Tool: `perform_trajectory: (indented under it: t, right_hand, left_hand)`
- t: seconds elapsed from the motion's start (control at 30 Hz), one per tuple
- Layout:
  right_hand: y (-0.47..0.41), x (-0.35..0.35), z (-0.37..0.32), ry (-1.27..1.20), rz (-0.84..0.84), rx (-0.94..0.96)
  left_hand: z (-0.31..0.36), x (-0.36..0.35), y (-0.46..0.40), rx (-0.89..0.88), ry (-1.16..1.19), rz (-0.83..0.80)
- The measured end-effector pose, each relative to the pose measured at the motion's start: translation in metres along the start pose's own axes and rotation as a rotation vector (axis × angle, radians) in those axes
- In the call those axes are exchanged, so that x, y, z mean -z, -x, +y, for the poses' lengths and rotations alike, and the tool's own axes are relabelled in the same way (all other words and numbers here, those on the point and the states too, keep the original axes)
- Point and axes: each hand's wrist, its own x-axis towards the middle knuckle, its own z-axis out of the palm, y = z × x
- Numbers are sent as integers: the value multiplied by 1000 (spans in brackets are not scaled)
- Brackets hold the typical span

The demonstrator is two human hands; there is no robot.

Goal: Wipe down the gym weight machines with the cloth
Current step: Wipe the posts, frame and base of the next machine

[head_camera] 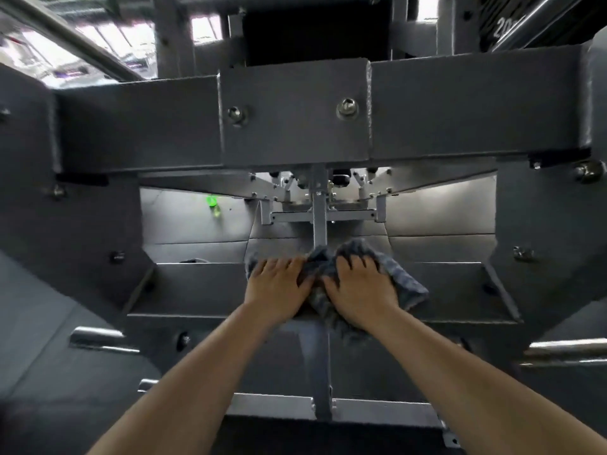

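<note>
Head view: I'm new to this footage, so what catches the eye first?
Two bare hands at lower centre, the left hand and right hand, press a blue-grey cloth onto a ledge of the grey weight machine. A bright green object glows on the floor behind, left of centre.

Small green bottle (213, 205) on the grey floor (39, 310), bright windows (82, 44) behind

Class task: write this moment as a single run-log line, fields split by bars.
step: wiping | left hand: flat on cloth | right hand: fingers curled into cloth | surface: grey machine plate | green bottle beyond
</note>
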Motion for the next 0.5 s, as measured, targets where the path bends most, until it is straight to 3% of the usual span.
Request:
perform_trajectory:
  t: [0.1, 0.23, 0.37, 0.5]
  right_hand:
    - [15, -11, -39, 29, 4, 86]
    - [37, -15, -33, 100, 87, 156]
    - [58, -9, 21, 107, 182, 109]
    - [74, 2, 78, 144, 193, -130]
  left_hand:
    - [-31, -8, 34, 118, 36, -18]
    - [-24, -14, 59, 172, 41, -48]
    - [15, -16, 51, -8, -39, -14]
    - [79, -18, 26, -240, -29, -2]
